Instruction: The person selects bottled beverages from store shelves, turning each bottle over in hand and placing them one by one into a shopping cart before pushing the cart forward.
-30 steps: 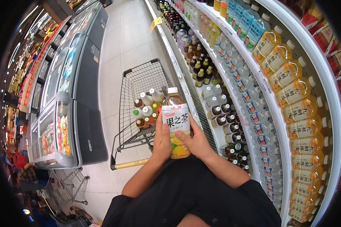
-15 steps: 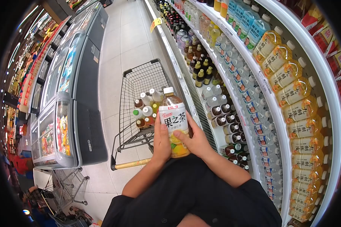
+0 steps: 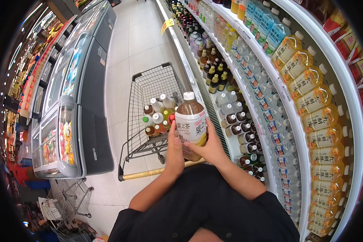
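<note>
Head view: both hands' grip [image 3: 190, 146] closed around white-capped tea bottle [image 3: 190, 123], cart [image 3: 155, 86] behind.

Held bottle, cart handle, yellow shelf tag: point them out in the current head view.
Held bottle [image 3: 190, 121]: head view, on the label.
Cart handle [image 3: 143, 174]: head view, on the yellow bar.
Yellow shelf tag [image 3: 167, 25]: head view, middle of its face.

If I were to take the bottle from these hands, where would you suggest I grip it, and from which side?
I'd grip the shoulder just under the white cap, coming from the far side: the bottle tapers there and that part looks uncovered, while the left hand and right hand cover both sides lower down.
</note>
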The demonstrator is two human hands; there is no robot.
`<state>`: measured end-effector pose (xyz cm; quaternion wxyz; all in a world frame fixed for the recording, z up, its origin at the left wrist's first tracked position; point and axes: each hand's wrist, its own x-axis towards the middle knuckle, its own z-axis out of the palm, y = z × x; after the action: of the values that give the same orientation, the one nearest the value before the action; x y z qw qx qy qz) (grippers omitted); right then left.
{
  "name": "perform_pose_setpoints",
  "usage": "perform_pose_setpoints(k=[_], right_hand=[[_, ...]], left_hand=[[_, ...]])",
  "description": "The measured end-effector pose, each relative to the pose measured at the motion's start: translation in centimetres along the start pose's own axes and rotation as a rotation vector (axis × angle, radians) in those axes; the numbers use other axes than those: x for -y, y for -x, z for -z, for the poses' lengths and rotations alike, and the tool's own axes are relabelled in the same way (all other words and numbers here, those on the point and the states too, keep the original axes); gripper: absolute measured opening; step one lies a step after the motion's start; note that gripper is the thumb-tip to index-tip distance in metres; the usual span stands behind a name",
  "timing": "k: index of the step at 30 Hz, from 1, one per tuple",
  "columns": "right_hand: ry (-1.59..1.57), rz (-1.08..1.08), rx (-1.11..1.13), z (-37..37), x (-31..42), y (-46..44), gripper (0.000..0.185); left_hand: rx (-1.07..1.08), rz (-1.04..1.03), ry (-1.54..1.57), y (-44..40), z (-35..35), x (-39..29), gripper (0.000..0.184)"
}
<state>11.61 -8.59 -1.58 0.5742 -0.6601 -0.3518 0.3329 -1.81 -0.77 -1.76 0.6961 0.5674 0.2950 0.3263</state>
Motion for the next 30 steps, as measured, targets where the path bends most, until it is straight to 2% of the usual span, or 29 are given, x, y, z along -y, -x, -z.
perform_pose_setpoints(k=[2, 6, 8, 12, 14, 15, 16, 17, 18, 19, 21, 22, 24, 25, 29, 30], right_hand=[[0.015, 0.020, -0.045, -0.1, -1.1, -0.3, 0.108], [-0.175, -0.071, -0.008, 0.3, -2.0, -1.1, 0.109], [-0.248, -0.101, -0.003, 0.5, -2.3, -1.1, 0.107], [-0.098, 0.000, 0.013, 0.3, -1.9, -0.7, 0.106], [-0.029, 0.047, 0.015, 0.0, -1.5, -0.3, 0.105], [0.122, 0.091, 0.032, -0.2, -1.5, -0.2, 0.106], [0.274, 0.137, 0.049, -0.4, -1.3, -0.3, 0.106], [0.306, 0.233, 0.065, -0.6, -1.0, -0.5, 0.104], [0.306, 0.234, 0.068, -0.7, -1.1, -0.7, 0.104], [0.344, 0.259, 0.122, -0.8, -1.3, -0.9, 0.104], [0.356, 0.304, 0.186, -1.1, -1.7, -1.3, 0.102], [0.356, 0.302, 0.185, -1.2, -1.9, -1.5, 0.102], [0.356, 0.309, 0.255, -1.3, -2.4, -1.9, 0.102], [0.370, 0.302, 0.252, -1.5, -2.9, -2.1, 0.107], [0.596, 0.281, 0.084, -1.4, -2.5, -2.5, 0.105], [0.728, 0.179, 0.149, -0.7, -3.2, -2.6, 0.094]], left_hand=[[0.140, -0.031, -0.065, 0.1, 0.3, -1.1, 0.077], [0.190, -0.107, -0.282, 0.3, 0.8, -1.6, 0.070], [0.195, 0.103, 0.001, 0.1, 0.9, -1.8, 0.069], [0.161, 0.241, 0.097, -1.5, 3.0, -1.2, 0.078], [0.164, -0.020, -0.162, -3.0, 4.9, -1.1, 0.083], [0.141, -0.125, -0.256, -3.8, 5.8, -2.4, 0.088], [0.129, -0.233, -0.402, -4.7, 6.4, -4.1, 0.077], [0.205, -0.244, -0.505, -5.4, 7.2, -5.8, 0.068], [0.281, -0.253, -0.608, -5.9, 7.9, -7.2, 0.060], [0.278, -0.252, -0.608, -6.0, 8.0, -8.3, 0.060], [0.429, -0.246, -0.609, -6.4, 8.2, -9.7, 0.037], [0.430, -0.244, -0.608, -6.6, 8.6, -9.7, 0.037], [0.565, -0.154, -0.640, -7.0, 9.2, -9.6, 0.028], [0.542, -0.251, -0.650, -7.3, 9.0, -9.2, 0.026], [0.448, -0.283, -0.629, -9.1, 9.9, -6.3, 0.027], [0.393, -0.272, -0.673, -9.7, 10.1, -6.1, 0.027]])
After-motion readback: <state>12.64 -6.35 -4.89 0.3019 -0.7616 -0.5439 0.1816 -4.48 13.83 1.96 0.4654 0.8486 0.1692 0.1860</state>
